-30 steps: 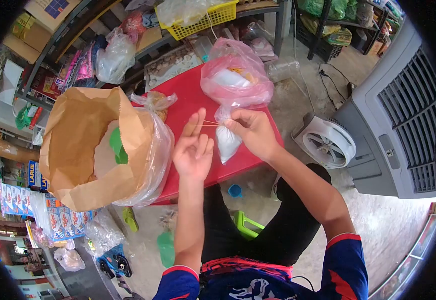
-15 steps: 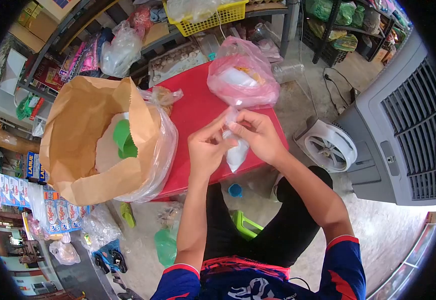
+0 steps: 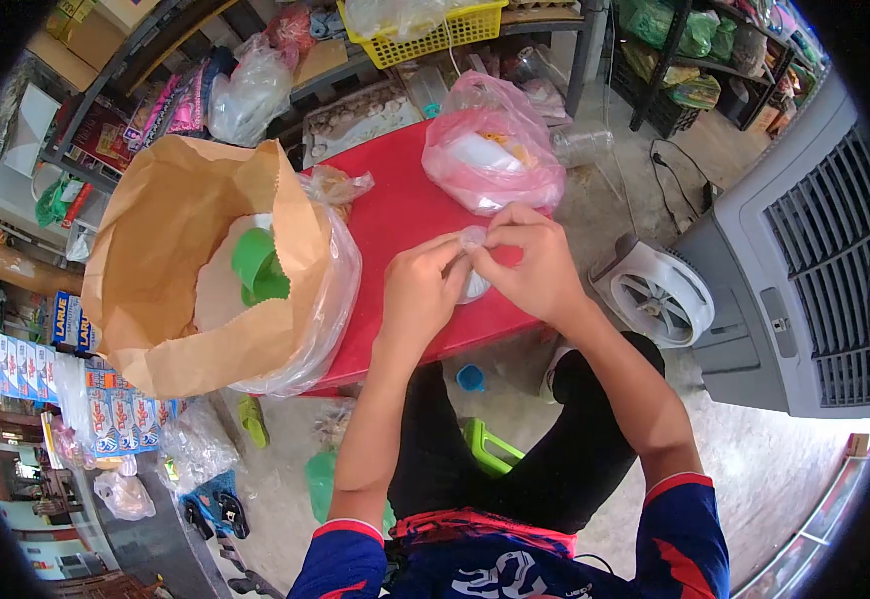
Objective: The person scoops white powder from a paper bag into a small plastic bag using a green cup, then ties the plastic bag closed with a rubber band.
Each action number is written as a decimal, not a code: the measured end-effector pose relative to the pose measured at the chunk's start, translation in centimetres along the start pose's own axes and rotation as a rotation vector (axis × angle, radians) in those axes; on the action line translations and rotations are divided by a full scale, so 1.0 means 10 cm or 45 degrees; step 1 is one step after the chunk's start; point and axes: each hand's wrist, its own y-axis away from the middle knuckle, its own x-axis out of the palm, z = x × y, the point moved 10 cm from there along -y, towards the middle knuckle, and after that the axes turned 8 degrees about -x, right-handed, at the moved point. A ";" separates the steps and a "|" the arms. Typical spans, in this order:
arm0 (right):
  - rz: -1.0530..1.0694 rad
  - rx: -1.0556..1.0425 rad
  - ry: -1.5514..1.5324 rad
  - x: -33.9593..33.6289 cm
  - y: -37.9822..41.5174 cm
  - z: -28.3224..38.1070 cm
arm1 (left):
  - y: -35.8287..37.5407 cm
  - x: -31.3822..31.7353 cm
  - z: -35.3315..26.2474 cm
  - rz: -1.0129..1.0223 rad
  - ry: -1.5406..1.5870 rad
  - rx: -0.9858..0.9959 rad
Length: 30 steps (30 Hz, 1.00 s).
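Observation:
Over the red table [image 3: 385, 230], both hands pinch the top of a small clear plastic bag [image 3: 474, 288] with white contents. My left hand [image 3: 423, 290] grips the bag's neck from the left, fingers closed. From the right, my right hand [image 3: 530, 265] is closed on the same neck, its fingertips nearly meeting the left ones. The bag's lower part shows just below the fingers, partly hidden. To the left stands a large brown paper sack [image 3: 155, 349] with a clear plastic liner outside. A green scoop [image 3: 258, 262] lies in white material inside it.
A pink plastic bag [image 3: 485, 180] with white packets sits behind my hands. A small tied bag [image 3: 337, 188] lies beside the sack. A grey air cooler [image 3: 785, 280] stands right, near a white wheel-like part [image 3: 660, 297]. A blue cup [image 3: 470, 377] is on the floor.
The bag hung below the hands with its pointed bottom showing; now the hands have drawn close over it and less of it shows. The view has shifted slightly.

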 end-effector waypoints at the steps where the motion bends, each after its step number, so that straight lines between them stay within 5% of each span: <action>1: -0.036 -0.030 0.052 -0.02 0.00 0.05 | -0.02 0.01 0.01 0.021 0.045 -0.031; 6: -0.169 -0.104 0.345 -0.23 -0.04 0.35 | -0.03 0.00 0.08 0.046 0.019 -0.154; 11: 0.153 -0.448 0.170 -0.09 -0.07 0.49 | -0.04 0.02 0.05 0.149 0.031 -0.220; 18: 0.411 -0.419 0.058 0.00 -0.05 0.46 | -0.08 0.06 -0.03 0.300 -0.226 -0.179; 23: 0.450 -0.474 0.420 0.04 -0.07 0.55 | -0.12 0.16 -0.03 0.353 -0.295 -0.030; 27: 0.479 -0.470 0.482 -0.03 -0.06 0.21 | -0.11 0.15 -0.10 0.514 -0.157 -0.047; 30: 0.534 -0.262 0.090 -0.04 -0.02 0.10 | 0.02 0.15 0.05 0.511 0.228 -0.120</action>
